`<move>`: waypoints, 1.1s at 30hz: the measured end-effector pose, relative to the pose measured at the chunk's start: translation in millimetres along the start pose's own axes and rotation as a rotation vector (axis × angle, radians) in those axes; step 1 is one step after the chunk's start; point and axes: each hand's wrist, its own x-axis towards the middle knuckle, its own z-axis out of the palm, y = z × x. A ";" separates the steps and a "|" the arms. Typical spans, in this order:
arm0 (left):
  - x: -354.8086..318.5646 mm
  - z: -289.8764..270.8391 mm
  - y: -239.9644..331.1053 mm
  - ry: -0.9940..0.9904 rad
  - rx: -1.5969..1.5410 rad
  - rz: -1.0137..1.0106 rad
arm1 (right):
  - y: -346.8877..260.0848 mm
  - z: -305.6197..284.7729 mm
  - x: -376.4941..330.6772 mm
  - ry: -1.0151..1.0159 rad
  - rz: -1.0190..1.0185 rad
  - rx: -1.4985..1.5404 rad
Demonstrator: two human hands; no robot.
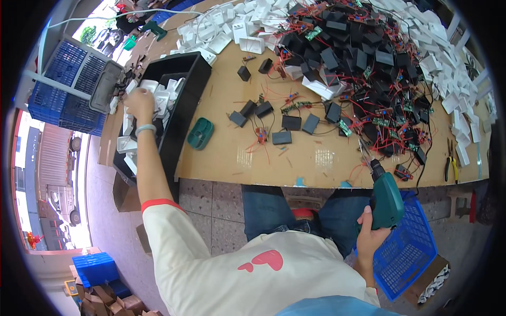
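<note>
At the far left my left hand (140,103) is over a long black tray (184,113) full of white plastic casings (163,97). Its fingers look curled in among the casings, and what they hold, if anything, is hidden. My right hand (370,231) is wrapped round the handle of a green power screwdriver (389,197). The screwdriver's bit points up and away, just over the table's near edge, close to red wires and small circuit boards. Between the tray and the loose black boxes sits a small green dish (201,133).
Black boxes with wires and circuit boards form a large heap (363,68) on the table (226,163). White casings (211,31) pile up behind and right. Yellow-handled pliers (451,163) lie at the right edge. A blue crate (406,253) stands below on the floor.
</note>
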 end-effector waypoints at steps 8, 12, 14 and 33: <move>-34.2 36.1 199.9 -0.239 -0.582 0.462 | -12.4 11.5 10.8 0.020 -0.005 -0.047; -21.1 119.8 253.5 -0.167 -0.518 0.658 | -24.3 19.0 11.8 0.039 0.014 -0.126; -16.4 133.2 256.9 -0.273 -0.559 0.627 | -18.0 17.5 9.7 0.053 -0.014 -0.077; -293.6 -74.3 232.0 -0.216 -0.851 0.964 | -12.3 0.8 19.3 0.119 -0.071 -0.058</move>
